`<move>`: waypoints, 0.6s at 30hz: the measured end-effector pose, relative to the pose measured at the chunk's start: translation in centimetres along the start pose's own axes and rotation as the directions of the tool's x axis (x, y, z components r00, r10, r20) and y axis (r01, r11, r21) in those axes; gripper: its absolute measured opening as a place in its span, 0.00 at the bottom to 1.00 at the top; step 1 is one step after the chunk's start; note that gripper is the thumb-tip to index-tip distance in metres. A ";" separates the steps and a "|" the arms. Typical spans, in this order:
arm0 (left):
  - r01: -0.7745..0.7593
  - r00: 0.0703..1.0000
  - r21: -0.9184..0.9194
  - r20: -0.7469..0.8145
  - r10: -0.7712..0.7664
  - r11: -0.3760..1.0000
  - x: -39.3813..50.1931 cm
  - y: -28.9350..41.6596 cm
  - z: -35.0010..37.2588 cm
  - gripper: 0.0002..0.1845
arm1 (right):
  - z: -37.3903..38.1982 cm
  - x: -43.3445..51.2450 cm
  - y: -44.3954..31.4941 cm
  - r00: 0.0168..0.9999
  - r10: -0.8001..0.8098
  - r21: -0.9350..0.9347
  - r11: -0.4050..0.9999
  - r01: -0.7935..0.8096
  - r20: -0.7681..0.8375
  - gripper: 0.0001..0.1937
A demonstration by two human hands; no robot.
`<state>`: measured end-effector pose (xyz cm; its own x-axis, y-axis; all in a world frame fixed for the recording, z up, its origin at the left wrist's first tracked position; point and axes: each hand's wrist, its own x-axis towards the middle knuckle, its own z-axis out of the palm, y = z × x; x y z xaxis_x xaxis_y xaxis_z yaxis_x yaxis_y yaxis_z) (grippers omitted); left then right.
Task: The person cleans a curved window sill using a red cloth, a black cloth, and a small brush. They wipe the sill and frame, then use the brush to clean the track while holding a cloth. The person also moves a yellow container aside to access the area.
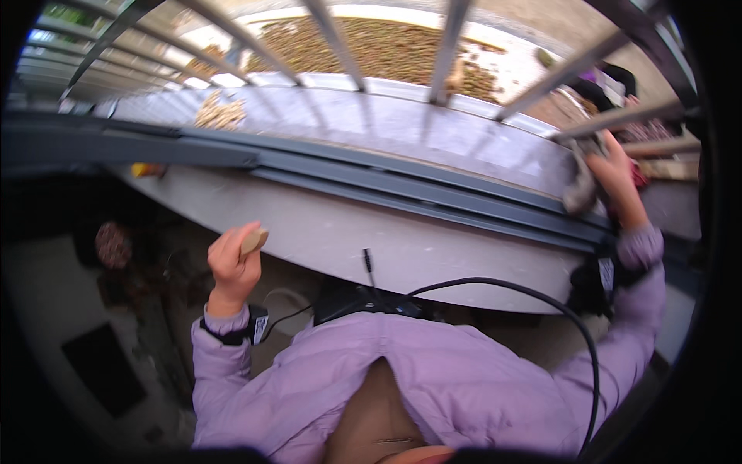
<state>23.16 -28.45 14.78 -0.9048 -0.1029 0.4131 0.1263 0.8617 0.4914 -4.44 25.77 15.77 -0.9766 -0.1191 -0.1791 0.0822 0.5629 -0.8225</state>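
Note:
My left hand (235, 261) is raised before the inner sill, its fingers closed round a small tan block-like piece (254, 240). Far to the right, my right hand (611, 162) reaches across the grey window track (406, 197) to the outer ledge. It holds a limp grey-brown cloth (582, 182), which hangs over the track's edge. A small pile of pale pieces (220, 111) lies on the outer ledge (371, 116), well left of the cloth. What the pieces are cannot be made out.
Metal bars (336, 43) stand beyond the ledge. Outside, brown-green material (371, 49) is spread on a white surface, and a person (614, 87) is at the right. A yellow object (145, 169) sits on the inner sill (348, 232); a black cable (510, 282) arches over its near edge.

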 end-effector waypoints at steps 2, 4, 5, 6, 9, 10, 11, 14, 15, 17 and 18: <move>-0.036 0.999 0.071 -0.026 0.038 0.997 1.2 -0.8 -1.4 0.17 | 0.5 -3.5 -2.2 0.988 0.043 -0.124 0.992 -0.024 0.147 0.21; -0.126 0.989 0.172 -0.060 0.138 0.977 3.1 -1.7 -2.6 0.19 | 2.6 -5.4 -4.6 0.944 -0.122 -0.361 0.902 0.235 0.308 0.20; -0.167 0.982 0.210 -0.054 0.182 0.963 4.5 -1.8 -3.3 0.20 | 4.2 -5.9 -5.3 0.908 -0.217 -0.438 0.820 0.369 0.359 0.19; -0.204 0.967 0.316 -0.081 0.241 0.926 5.4 -2.0 -3.7 0.22 | 6.2 -6.3 -6.1 0.888 -0.300 -0.362 0.830 0.423 0.349 0.18; -0.275 0.934 0.541 -0.044 0.354 0.795 7.5 -1.8 -4.4 0.24 | 11.4 -5.7 -7.1 0.817 -0.401 -0.303 0.785 0.540 0.416 0.19; -0.291 0.936 0.571 0.003 0.352 0.768 8.1 -1.8 -4.6 0.22 | 12.4 -5.2 -7.3 0.804 -0.395 -0.360 0.743 0.564 0.443 0.21; -0.283 0.946 0.600 0.049 0.319 0.748 8.7 -2.1 -4.7 0.21 | 13.2 -4.9 -7.2 0.806 -0.426 -0.371 0.729 0.575 0.411 0.21; -0.387 0.894 0.673 0.105 0.436 0.631 10.2 -3.2 -5.8 0.14 | 14.5 -4.3 -6.9 0.791 -0.482 -0.393 0.690 0.608 0.377 0.23; -0.411 0.885 0.698 0.151 0.441 0.586 10.4 -3.4 -6.1 0.13 | 14.5 -4.3 -6.9 0.794 -0.488 -0.390 0.694 0.605 0.363 0.24; -0.412 0.880 0.699 0.138 0.455 0.584 10.6 -4.0 -6.3 0.13 | 14.6 -4.3 -6.9 0.801 -0.489 -0.391 0.701 0.596 0.344 0.26; -0.392 0.892 0.707 0.135 0.432 0.589 10.6 -4.2 -6.6 0.13 | 14.6 -4.3 -6.9 0.806 -0.489 -0.397 0.703 0.590 0.333 0.26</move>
<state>15.69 -36.41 22.17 -0.8073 0.3469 0.4774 0.1414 0.8991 -0.4143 2.13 10.44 14.29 -0.7614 -0.6435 0.0785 -0.5977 0.6500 -0.4693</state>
